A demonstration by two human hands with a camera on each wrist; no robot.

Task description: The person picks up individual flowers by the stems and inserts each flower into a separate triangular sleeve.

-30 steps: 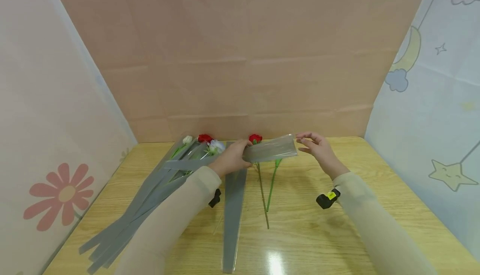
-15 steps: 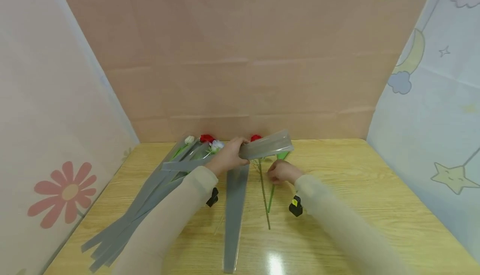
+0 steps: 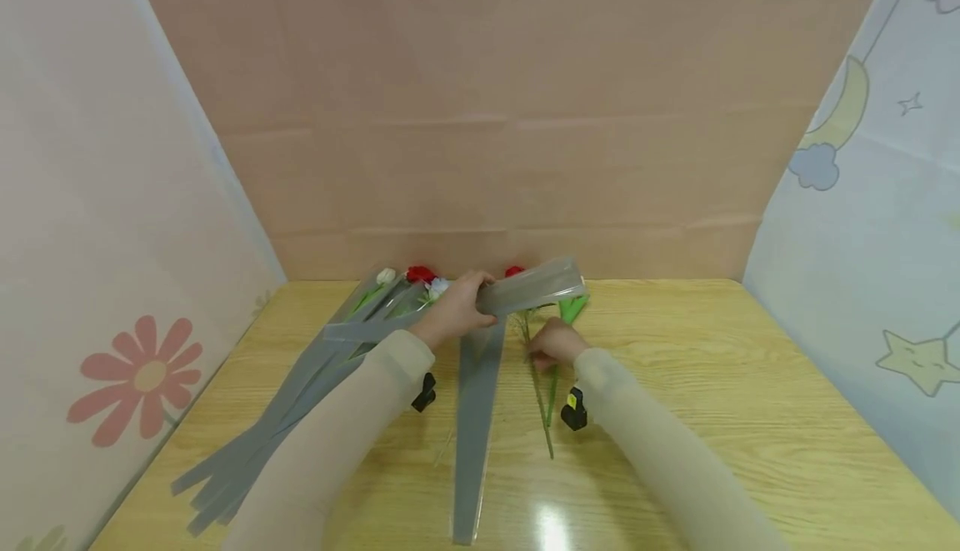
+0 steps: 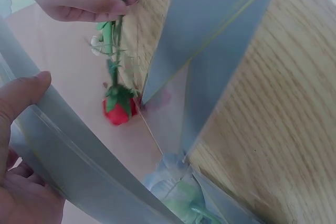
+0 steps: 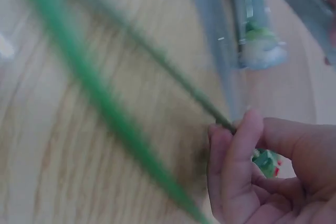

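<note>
My left hand [image 3: 457, 311] holds a grey, clear-edged flower sleeve [image 3: 532, 286] raised above the table, thumb on one face and fingers behind it. My right hand [image 3: 558, 344] pinches the thin stem of a red rose [image 4: 119, 109] between thumb and fingers. In the left wrist view the rose head points down, away from that hand. Beside it lies a second flower with a thick green stem [image 5: 110, 108] and broad green leaves [image 3: 573, 308]; the raised sleeve mostly hides its bloom in the head view. Another flat grey sleeve [image 3: 476, 434] lies between the hands.
Several grey sleeves [image 3: 277, 409] fan out on the left of the wooden table [image 3: 675, 418]. Among them are a white tulip [image 3: 386, 276], a red flower [image 3: 421, 274] and a pale blue flower [image 3: 437, 288]. A pink backdrop [image 3: 510, 117] stands behind the table.
My right hand has left the sleeve's far end, come down to the stems and taken hold of the rose stem, which has shifted slightly. My left hand keeps the sleeve, now tilted more.
</note>
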